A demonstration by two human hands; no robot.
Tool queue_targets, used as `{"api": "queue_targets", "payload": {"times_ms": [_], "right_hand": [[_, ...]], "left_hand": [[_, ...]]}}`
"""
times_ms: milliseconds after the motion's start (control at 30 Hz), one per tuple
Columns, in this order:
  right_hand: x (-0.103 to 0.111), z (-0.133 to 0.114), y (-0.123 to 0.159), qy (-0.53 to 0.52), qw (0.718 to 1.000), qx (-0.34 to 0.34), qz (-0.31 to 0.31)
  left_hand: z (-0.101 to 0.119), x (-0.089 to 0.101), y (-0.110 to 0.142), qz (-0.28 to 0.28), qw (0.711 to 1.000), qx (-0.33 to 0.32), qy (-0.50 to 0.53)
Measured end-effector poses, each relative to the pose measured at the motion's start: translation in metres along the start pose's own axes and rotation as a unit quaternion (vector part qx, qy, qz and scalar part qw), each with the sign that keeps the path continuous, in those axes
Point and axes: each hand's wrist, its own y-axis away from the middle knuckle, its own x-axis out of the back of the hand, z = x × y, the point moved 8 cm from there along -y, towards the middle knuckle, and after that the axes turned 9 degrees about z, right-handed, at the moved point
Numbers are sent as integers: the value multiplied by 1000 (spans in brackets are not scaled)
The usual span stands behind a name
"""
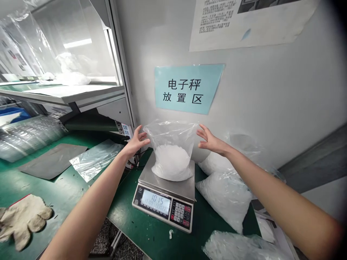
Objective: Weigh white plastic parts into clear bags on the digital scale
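Note:
A clear plastic bag with white small pieces in its lower half stands upright on the steel pan of an electronic scale whose display reads 1015. My left hand hovers at the bag's upper left edge, fingers spread, fingertips at or just off the plastic. At the bag's upper right edge is my right hand, also with fingers apart and holding nothing. Both hands flank the open top of the bag.
Several filled clear bags lie right of the scale on the green table. An empty clear bag and a grey sheet lie to the left. A worn cotton glove rests at the near left. A blue sign hangs on the wall.

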Motion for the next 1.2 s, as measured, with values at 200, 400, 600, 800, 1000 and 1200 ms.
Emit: {"api": "queue_targets", "payload": {"times_ms": [200, 400, 600, 800, 1000, 1200], "right_hand": [[-28, -14, -23, -40, 999, 27, -10], [-45, -8, -34, -76, 997, 29, 1], [-83, -10, -38, -203, 977, 33, 59], [-70, -45, 32, -345, 932, 62, 93], [-31, -73, 116, -536, 819, 39, 202], [-69, -35, 220, -592, 769, -71, 231]], "left_hand": [[-9, -26, -5, -43, 998, 13, 44], [-26, -44, -12, -15, 996, 46, 76], [-47, -75, -7, 119, 979, 99, 131], [-2, -99, 41, 191, 963, 103, 160], [57, -133, 124, 104, 971, 97, 193], [15, -163, 220, 13, 976, 201, 78]]}}
